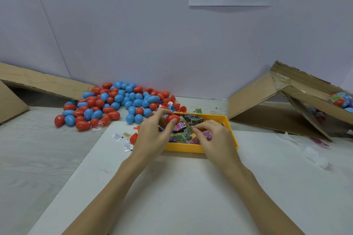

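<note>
Both hands are over the yellow tray (183,148), which sits on a white sheet (191,187) on the bench (47,158). Your left hand (152,135) pinches a red egg (172,119) between thumb and fingertips above the tray's far left corner, while your right hand (214,137) curls its fingers down among the printed packets (181,127) in the tray; whether it grips one cannot be told. Beyond the tray to the left lies a heap of red and blue eggs (114,103), with a cardboard box (267,105) well apart on the right.

head-worn view, facing down, close over table (191,196)
</note>
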`<state>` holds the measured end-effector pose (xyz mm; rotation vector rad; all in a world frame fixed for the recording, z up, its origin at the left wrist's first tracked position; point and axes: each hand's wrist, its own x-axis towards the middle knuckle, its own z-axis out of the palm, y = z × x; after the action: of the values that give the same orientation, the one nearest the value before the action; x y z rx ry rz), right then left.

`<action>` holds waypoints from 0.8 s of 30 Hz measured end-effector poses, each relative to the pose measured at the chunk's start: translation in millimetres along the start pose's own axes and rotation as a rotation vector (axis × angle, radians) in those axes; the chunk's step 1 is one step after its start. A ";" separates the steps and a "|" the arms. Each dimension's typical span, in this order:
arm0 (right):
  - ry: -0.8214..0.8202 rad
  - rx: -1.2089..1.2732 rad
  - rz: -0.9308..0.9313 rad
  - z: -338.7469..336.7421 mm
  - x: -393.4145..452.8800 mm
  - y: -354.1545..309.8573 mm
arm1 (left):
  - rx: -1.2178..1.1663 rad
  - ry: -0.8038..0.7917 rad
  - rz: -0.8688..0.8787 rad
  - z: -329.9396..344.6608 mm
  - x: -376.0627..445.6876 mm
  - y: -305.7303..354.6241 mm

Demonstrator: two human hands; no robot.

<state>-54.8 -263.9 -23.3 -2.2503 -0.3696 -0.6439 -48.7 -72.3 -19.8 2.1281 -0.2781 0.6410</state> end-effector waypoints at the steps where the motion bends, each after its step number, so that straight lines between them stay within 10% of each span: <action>1: 0.041 0.042 0.008 -2.0 -0.2 -1.7 | -0.007 0.002 -0.009 0.0 0.4 0.7; 24: -0.082 0.712 0.316 1.9 -1.9 -15.3 | -0.527 -0.160 -0.238 -1.5 -1.7 17.8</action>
<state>-62.5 -252.3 -16.4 -1.6006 -0.2253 -0.2004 -58.1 -81.7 -7.8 1.6690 -0.2435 0.2227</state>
